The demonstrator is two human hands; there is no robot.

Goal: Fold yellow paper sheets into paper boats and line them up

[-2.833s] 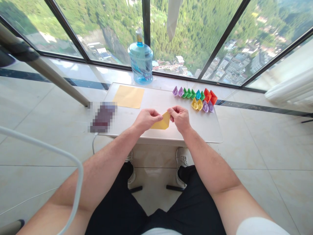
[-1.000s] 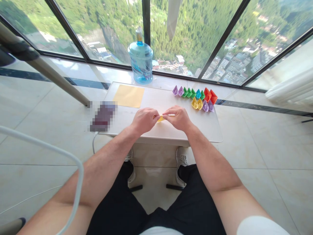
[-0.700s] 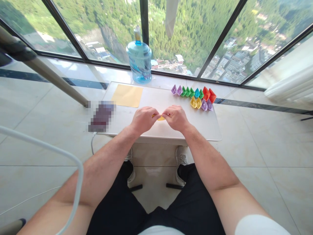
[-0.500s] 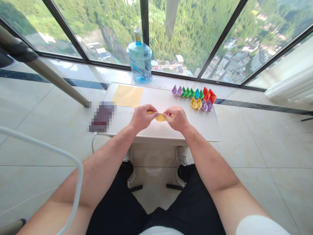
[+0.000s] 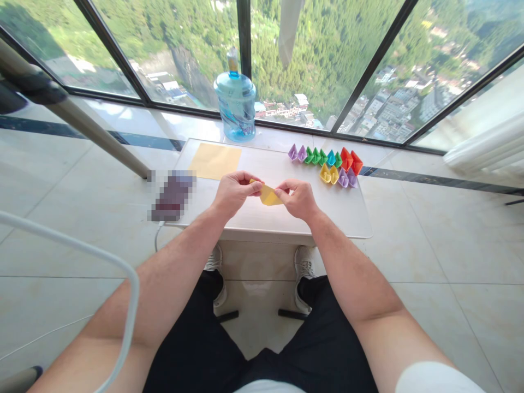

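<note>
Between my hands, over the front half of the small white table (image 5: 204, 210), is a folded piece of yellow paper (image 5: 270, 197). My left hand (image 5: 236, 191) pinches its left end, tilted upward. On its right edge my right hand (image 5: 299, 197) is closed, thumb and fingers together. Fingers cover both ends of the paper. Behind my left hand a flat sheet of yellow paper (image 5: 216, 159) lies on the table. Several folded paper boats stand at the back right, among them yellow boats (image 5: 329, 174), red boats (image 5: 351, 161), green boats (image 5: 316, 156) and purple boats (image 5: 347, 178).
A blurred-out phone-like object (image 5: 172, 196) with a cable lies at the table's left edge. Behind the table a blue water jug (image 5: 236, 106) stands by the window. At the left are a slanting pole (image 5: 102, 131) and a thick white curved tube (image 5: 131, 295).
My left hand has shifted slightly left and up, and the folded paper now slants and shows more of its face. My right hand stays nearly in place.
</note>
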